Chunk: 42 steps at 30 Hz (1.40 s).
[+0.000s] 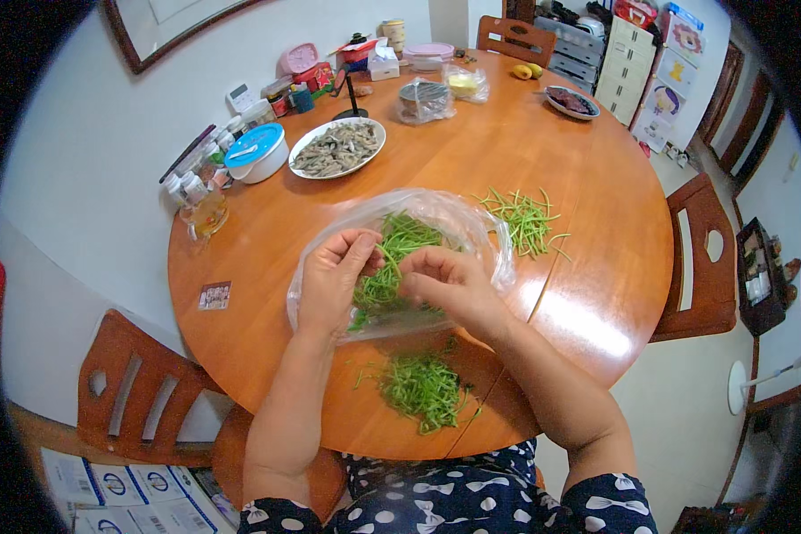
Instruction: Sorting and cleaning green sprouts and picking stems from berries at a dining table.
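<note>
Between the thumb and fingers of my left hand (pixel 337 274) is a thin green vegetable stem (pixel 390 259). Its lower end reaches the curled fingertips of my right hand (pixel 457 287); whether they grip it cannot be seen. Both hands are over an opened clear plastic bag (pixel 320 233) with a heap of green stems (pixel 410 233) inside. A loose pile of trimmed stems (pixel 524 220) lies on the table to the right of the bag. Nearer my body, between my forearms, is a pile of fine leafy greens (pixel 424 394).
On the round wooden table (pixel 253 347) stand a plate of shrimp-like seafood (pixel 337 150), a blue-lidded container (pixel 257 153), a glass jug (pixel 203 213), a wrapped bowl (pixel 424 103) and a plate of dark food (pixel 572 103). Wooden chairs (pixel 701 260) flank it.
</note>
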Available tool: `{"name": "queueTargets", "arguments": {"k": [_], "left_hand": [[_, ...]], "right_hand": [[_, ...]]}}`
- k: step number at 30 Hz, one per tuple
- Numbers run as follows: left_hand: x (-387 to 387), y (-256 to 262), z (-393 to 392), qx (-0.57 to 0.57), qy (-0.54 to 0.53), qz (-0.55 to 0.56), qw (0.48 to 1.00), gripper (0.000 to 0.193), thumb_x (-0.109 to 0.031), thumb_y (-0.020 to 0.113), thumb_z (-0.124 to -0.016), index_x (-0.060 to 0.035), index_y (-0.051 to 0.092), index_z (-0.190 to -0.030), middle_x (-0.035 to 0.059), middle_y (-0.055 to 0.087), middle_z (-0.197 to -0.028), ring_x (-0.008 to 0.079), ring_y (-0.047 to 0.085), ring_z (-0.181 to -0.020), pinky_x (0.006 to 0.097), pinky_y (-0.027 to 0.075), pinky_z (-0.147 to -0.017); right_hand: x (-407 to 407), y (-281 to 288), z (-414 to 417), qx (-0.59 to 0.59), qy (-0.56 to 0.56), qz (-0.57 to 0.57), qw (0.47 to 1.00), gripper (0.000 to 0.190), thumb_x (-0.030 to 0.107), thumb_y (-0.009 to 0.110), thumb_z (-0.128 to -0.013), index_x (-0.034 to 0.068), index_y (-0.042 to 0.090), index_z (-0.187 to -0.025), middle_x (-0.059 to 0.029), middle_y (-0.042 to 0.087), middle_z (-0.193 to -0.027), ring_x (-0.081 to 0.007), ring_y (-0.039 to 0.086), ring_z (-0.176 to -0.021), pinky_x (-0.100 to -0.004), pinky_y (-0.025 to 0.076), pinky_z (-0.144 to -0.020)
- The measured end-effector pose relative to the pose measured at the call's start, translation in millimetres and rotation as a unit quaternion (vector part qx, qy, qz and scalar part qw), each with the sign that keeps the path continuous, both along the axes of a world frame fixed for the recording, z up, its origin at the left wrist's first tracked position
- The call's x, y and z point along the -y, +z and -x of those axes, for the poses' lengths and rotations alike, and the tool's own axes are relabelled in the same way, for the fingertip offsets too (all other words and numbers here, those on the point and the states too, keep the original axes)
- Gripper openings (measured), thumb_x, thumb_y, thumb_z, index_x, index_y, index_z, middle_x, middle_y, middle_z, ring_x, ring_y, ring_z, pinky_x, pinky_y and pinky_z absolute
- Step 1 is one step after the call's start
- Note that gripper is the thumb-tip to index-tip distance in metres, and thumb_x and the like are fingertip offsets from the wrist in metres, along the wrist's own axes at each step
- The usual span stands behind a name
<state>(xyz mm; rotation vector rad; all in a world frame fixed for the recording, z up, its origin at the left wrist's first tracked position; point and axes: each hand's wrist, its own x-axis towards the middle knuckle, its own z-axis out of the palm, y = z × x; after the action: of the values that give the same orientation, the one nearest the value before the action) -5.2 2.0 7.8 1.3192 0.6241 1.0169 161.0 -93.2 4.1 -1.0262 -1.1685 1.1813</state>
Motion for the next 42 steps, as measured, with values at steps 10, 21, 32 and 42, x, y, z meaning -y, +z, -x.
{"name": "queueTargets", "arguments": {"k": [10,21,32,42], "left_hand": [[4,4,-4,-0.016,-0.036,0.014,0.999,0.017,-0.015,0.063,-0.093,-0.0017,0.067,-0.103,0.0011,0.065,-0.081,0.0079,0.059,-0.073,0.0221,0.047,-0.068],[11,2,-6,-0.063,-0.068,-0.014,0.996,0.008,-0.011,0.066,-0.090,-0.0031,0.066,-0.089,-0.0030,0.063,-0.080,0.0038,0.054,-0.073,0.0202,0.045,-0.066],[19,12,-4,-0.179,-0.100,-0.097,0.974,0.012,-0.010,0.065,-0.090,-0.0004,0.068,-0.096,-0.0034,0.064,-0.083,0.0036,0.055,-0.076,0.0203,0.045,-0.069],[7,11,1,-0.181,-0.061,-0.210,0.959,0.011,-0.010,0.065,-0.089,-0.0002,0.069,-0.093,-0.0009,0.065,-0.088,0.0060,0.056,-0.080,0.0221,0.044,-0.070]], "right_hand": [[-7,-16,-1,0.049,-0.103,-0.061,0.992,0.009,0.011,0.063,-0.088,0.003,0.062,-0.089,0.0009,0.061,-0.077,-0.0077,0.055,-0.071,-0.0254,0.046,-0.063],[3,1,7,0.190,-0.152,-0.063,0.968,0.014,0.014,0.065,-0.087,0.001,0.062,-0.090,-0.0074,0.064,-0.078,-0.0145,0.059,-0.073,-0.0314,0.049,-0.065],[-5,1,-15,0.243,-0.183,-0.222,0.926,0.010,0.008,0.059,-0.093,0.003,0.062,-0.101,-0.0002,0.056,-0.085,-0.0074,0.050,-0.073,-0.0230,0.042,-0.066],[-1,2,-13,0.281,-0.157,-0.183,0.929,0.005,0.004,0.059,-0.084,0.000,0.061,-0.085,-0.0020,0.053,-0.073,-0.0090,0.048,-0.067,-0.0252,0.040,-0.058]]}}
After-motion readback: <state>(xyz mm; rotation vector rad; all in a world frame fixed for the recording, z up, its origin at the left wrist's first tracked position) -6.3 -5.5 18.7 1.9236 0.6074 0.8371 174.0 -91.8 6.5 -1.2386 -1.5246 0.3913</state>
